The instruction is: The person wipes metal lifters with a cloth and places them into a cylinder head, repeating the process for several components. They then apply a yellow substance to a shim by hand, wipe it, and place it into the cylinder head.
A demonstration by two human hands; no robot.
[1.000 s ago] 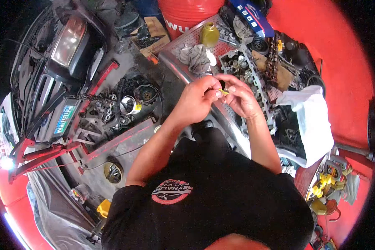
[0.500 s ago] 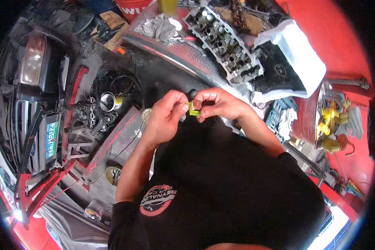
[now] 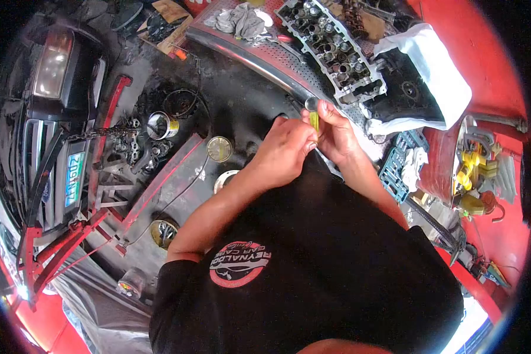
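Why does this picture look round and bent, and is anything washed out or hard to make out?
Head view: a fisheye lens curves the metal bench edge and blackens the corners; bright light washes out the lower rim; the small yellow piece pinched by left hand and right hand is too tiny to identify.

The only thing I can read on my feed is the round red-and-white badge [image 3: 240, 264] on the person's black shirt [image 3: 336, 283]. It says REYNALDO, seen upside down, with a smaller line that looks like CAR CARE. The blue-green number plate [image 3: 74, 180] on the car [image 3: 53, 65] carries characters, but they are too blurred for me to make out.
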